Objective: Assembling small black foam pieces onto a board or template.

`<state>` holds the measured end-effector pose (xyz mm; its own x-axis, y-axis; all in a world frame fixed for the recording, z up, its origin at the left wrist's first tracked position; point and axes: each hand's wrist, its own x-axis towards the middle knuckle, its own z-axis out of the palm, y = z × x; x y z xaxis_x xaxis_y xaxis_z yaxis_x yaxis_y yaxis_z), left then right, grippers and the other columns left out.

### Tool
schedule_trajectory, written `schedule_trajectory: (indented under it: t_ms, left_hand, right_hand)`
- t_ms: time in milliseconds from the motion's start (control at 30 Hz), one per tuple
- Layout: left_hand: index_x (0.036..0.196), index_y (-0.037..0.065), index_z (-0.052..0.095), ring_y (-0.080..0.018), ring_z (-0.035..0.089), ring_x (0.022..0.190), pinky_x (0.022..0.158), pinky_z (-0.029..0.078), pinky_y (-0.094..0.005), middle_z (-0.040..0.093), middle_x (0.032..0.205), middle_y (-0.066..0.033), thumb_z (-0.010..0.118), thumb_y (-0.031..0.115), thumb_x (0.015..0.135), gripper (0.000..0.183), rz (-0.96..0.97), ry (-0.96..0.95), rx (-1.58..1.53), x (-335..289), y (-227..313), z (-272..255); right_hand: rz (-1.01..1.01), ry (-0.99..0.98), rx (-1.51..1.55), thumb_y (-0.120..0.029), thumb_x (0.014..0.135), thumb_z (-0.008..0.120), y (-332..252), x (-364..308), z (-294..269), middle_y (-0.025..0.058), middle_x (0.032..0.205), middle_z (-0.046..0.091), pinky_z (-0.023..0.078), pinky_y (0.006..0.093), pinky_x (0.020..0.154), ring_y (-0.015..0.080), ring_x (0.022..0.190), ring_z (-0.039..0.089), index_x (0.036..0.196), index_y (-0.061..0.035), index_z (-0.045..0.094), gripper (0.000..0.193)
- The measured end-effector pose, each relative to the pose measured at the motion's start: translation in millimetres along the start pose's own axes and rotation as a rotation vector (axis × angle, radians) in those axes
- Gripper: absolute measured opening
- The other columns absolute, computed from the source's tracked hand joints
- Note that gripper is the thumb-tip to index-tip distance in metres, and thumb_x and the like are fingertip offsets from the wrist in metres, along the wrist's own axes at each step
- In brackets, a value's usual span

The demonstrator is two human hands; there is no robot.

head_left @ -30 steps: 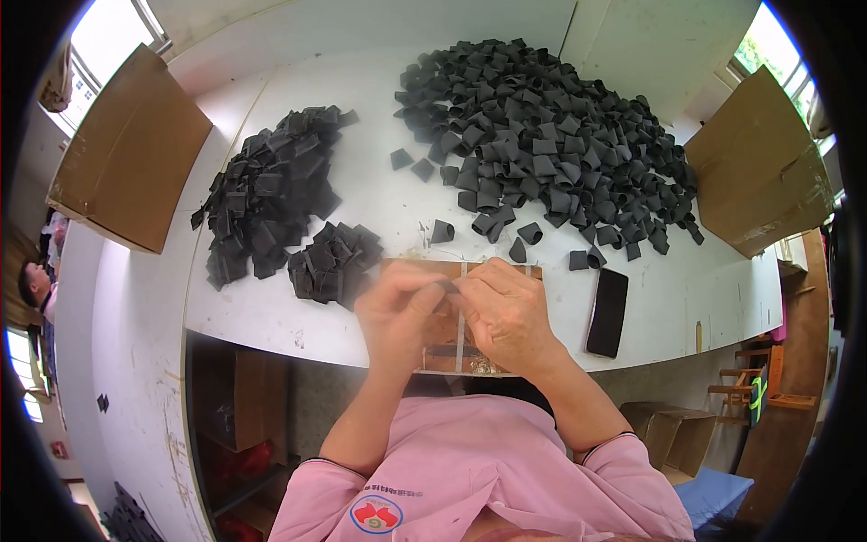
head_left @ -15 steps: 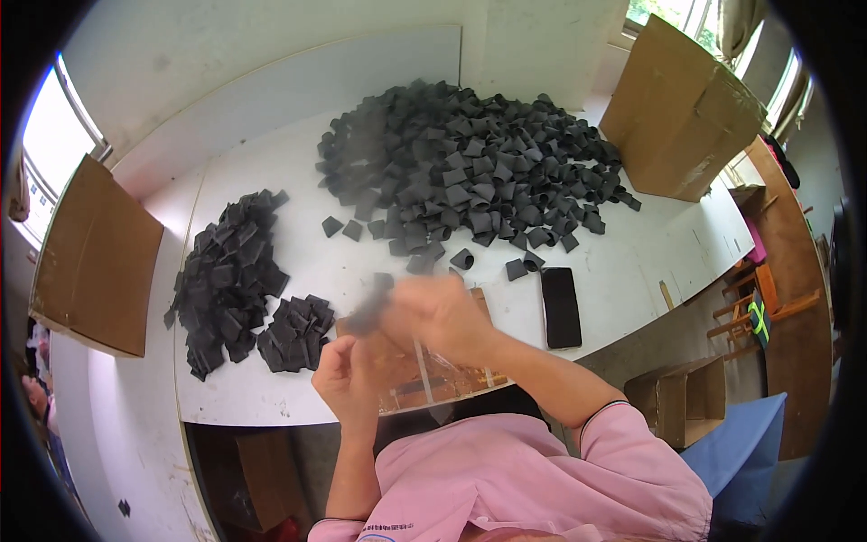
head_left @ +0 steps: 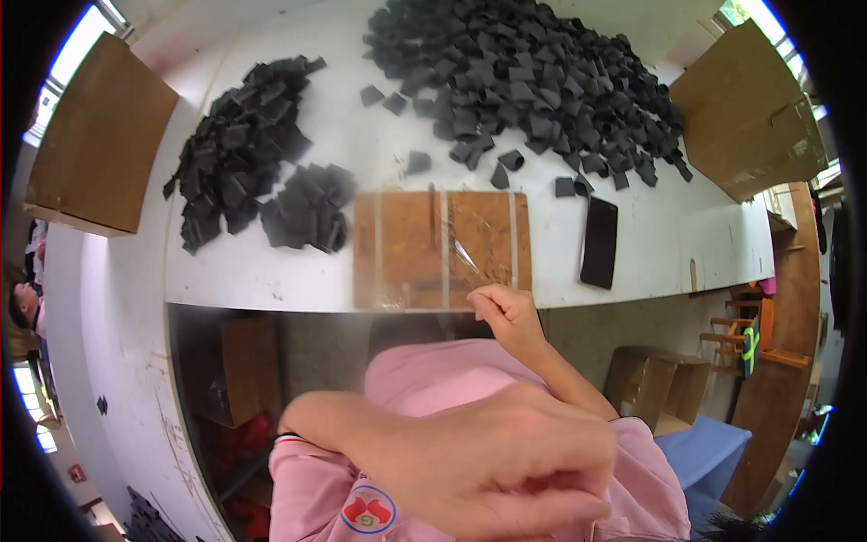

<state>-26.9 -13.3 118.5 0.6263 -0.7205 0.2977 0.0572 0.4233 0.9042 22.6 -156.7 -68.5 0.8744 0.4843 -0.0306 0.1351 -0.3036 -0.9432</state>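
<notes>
My left hand (head_left: 533, 461) is raised close in front of my chest, its fingers curled together, with nothing showing between them. At the front edge of a brown wooden board (head_left: 406, 248), my right hand (head_left: 508, 316) is closed; its fingertips are turned away, so anything inside is hidden. Clear strips cross the board, and a shiny streak lies just beyond the right hand. Beside the board's left edge sits a small heap of flat black fabric-like pieces (head_left: 307, 208). A larger heap of similar flat pieces (head_left: 239, 149) lies behind it.
A big mound of black tube-like pieces (head_left: 533, 81) covers the table's far side. A dark phone (head_left: 599, 242) lies right of the board. Cardboard boxes stand at the left (head_left: 104, 135) and right (head_left: 750, 108). Below right are an open carton (head_left: 655, 384) and wooden stool (head_left: 759, 339).
My hands were together over the board with a blurred black piece; now they are apart and the piece is out of sight. My left hand has risen toward me. The view has tilted downward.
</notes>
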Motion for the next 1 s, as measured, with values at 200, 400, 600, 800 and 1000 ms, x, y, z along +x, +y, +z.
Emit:
schedule_trajectory:
  t_ms: [200, 400, 600, 800, 1000]
  left_hand:
    - [0.068, 0.007, 0.059, -0.0263, 0.057, 0.051, 0.044, 0.046, -0.0352, 0.056, 0.056, -0.008, 0.06, 0.011, 0.063, 0.007, -0.03, 0.19, 1.235, 26.1, 14.8, 31.6]
    - [0.052, 0.007, 0.057, -0.0193, 0.056, 0.047, 0.036, 0.041, -0.0356, 0.053, 0.049, -0.0063, 0.059, 0.014, 0.055, 0.008, 0.046, 0.364, 1.034, 30.7, -7.1, 53.0]
    - [0.057, 0.01, 0.064, -0.0201, 0.057, 0.05, 0.035, 0.037, -0.0325, 0.058, 0.054, -0.0061, 0.059, 0.023, 0.056, 0.014, 0.034, 0.439, 1.085, 53.4, -33.1, 87.3]
    - [0.076, -0.002, 0.057, -0.0234, 0.057, 0.056, 0.048, 0.044, -0.0301, 0.056, 0.063, -0.007, 0.056, 0.015, 0.077, 0.017, -0.157, 0.221, 1.323, 36.6, -29.0, 78.9]
    - [0.069, -0.004, 0.054, -0.0314, 0.059, 0.067, 0.058, 0.048, -0.0364, 0.058, 0.069, -0.0164, 0.052, 0.012, 0.076, 0.018, -0.399, 0.453, 1.265, -8.4, -60.3, 40.2]
  right_hand:
    - [-0.041, -0.143, -0.217, -0.008, 0.077, 0.055, 31.1, -43.7, 0.6, 0.0171, 0.076, 0.058, 0.046, 0.0353, 0.062, 0.0334, 0.071, 0.056, 0.082, 0.0009, 0.059, 0.011]
    - [0.153, -0.116, -0.078, -0.007, 0.079, 0.056, 64.9, -65.6, 1.5, 0.0062, 0.066, 0.059, 0.043, 0.024, 0.054, 0.0101, 0.059, 0.054, 0.079, 0.0022, 0.061, 0.01]
    - [0.297, -0.132, -0.075, -0.011, 0.078, 0.055, 90.7, -61.7, -10.4, 0.0049, 0.057, 0.057, 0.042, 0.023, 0.051, 0.0084, 0.053, 0.052, 0.076, 0.0015, 0.062, 0.015]
    - [0.272, -0.194, 0.067, -0.009, 0.082, 0.053, 95.8, -56.8, 4.1, 0.0, 0.059, 0.054, 0.037, 0.0178, 0.049, 0.004, 0.053, 0.046, 0.078, 0.002, 0.062, 0.015]
    - [-0.033, -0.058, -0.139, -0.008, 0.08, 0.054, 114.5, -67.6, 22.2, -0.0009, 0.057, 0.053, 0.037, 0.0193, 0.047, 0.0042, 0.05, 0.045, 0.078, -0.0006, 0.063, 0.012]
